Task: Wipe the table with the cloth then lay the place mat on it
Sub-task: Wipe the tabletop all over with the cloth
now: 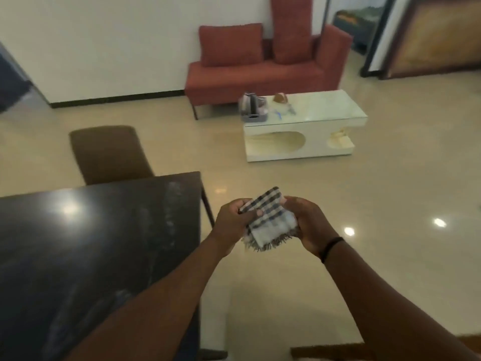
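The left hand (232, 217) and right hand (303, 222) pinch the folded checked cloth (268, 220) beside the dark table (104, 243) (wiping seemingly not begun); next, it must go onto the tabletop.

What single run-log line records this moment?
stage: before wiping | left hand: grips cloth | right hand: grips cloth | cloth: folded, off table | mat: not seen
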